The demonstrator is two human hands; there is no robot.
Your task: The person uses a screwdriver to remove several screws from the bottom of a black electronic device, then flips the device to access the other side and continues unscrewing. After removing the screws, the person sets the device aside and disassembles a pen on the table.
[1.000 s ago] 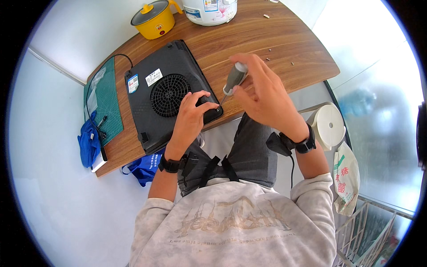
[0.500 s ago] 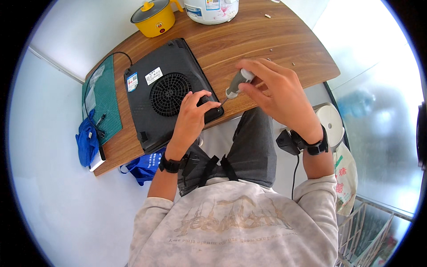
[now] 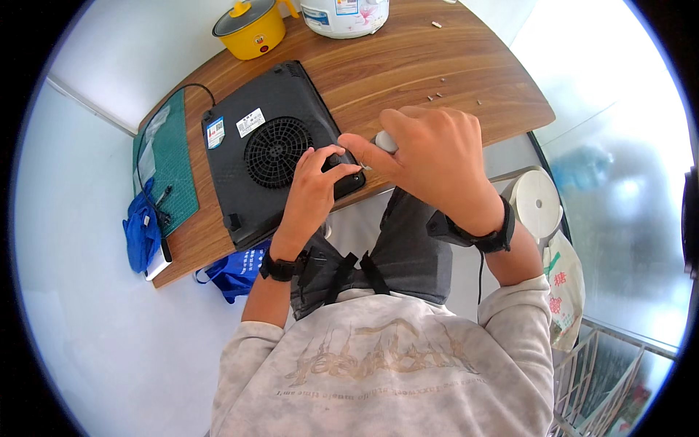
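Note:
A black induction cooker lies upside down on the wooden table, its round fan grille facing up. My left hand is on its near right corner, with thumb and index finger curled around a black foot. Just right of that, my right hand is closed around a screwdriver with a grey and white handle. The back of the hand and the thumb cover most of the handle. The screwdriver's tip points toward the cooker's corner, near my left fingertips; its exact contact is hidden.
Several small screws lie on the table to the right. A yellow pot and a white appliance stand at the back. At left are a green cutting mat, a black cord and a blue cloth bag.
My right hand has turned over and moved slightly left, its back now covering most of the screwdriver. My left hand and the cooker have stayed in place.

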